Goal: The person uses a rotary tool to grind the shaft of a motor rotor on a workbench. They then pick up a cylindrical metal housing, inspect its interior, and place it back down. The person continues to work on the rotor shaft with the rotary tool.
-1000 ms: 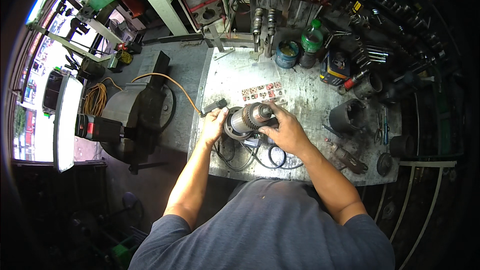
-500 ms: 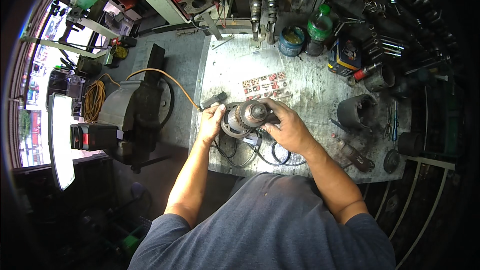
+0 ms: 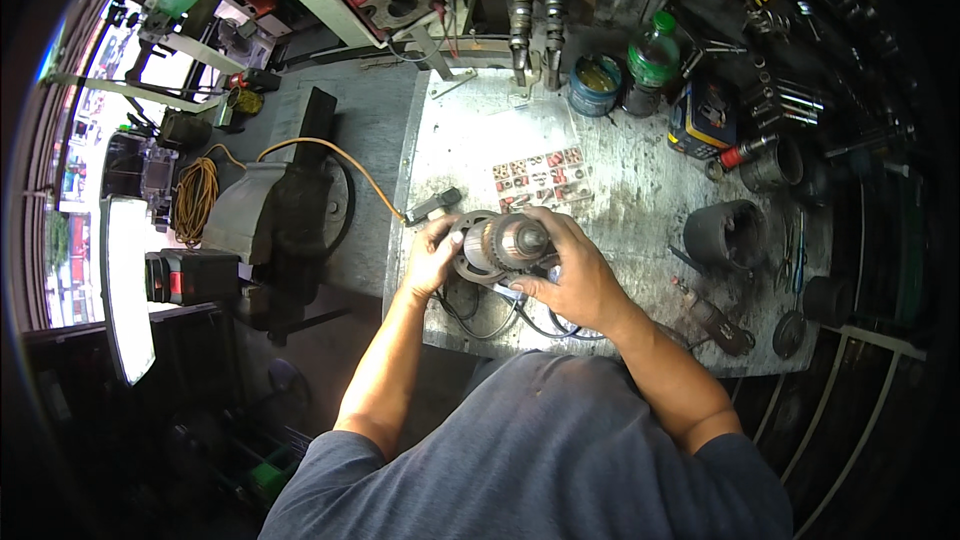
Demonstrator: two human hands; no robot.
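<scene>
Over the metal-topped bench I hold a motor armature (image 3: pixel 518 243) with copper segments and a rounded shaft end that points up and to the right. A dark ring-shaped flange (image 3: pixel 465 265) surrounds its left part. My left hand (image 3: pixel 432 255) grips the flange's left side, thumb on the rim. My right hand (image 3: pixel 580 275) is wrapped round the armature's right side, fingers behind it and thumb below. Just beyond my left hand lies a black air blow gun (image 3: pixel 433 206). A clear compartment box of small red and metal parts (image 3: pixel 540 176) sits past the armature.
Dark cables (image 3: pixel 490 332) loop under my hands. A hollow dark cylindrical housing (image 3: pixel 722 235) stands at right, near a worn hand tool (image 3: pixel 722 328). Behind are a blue tub (image 3: pixel 594 86), a green bottle (image 3: pixel 654 58) and a box (image 3: pixel 702 118). A large vise (image 3: pixel 265 210) stands at left.
The armature has turned in my hands, its shaft end swinging slightly right and down. Both hands keep their hold. The whole view has shifted a little.
</scene>
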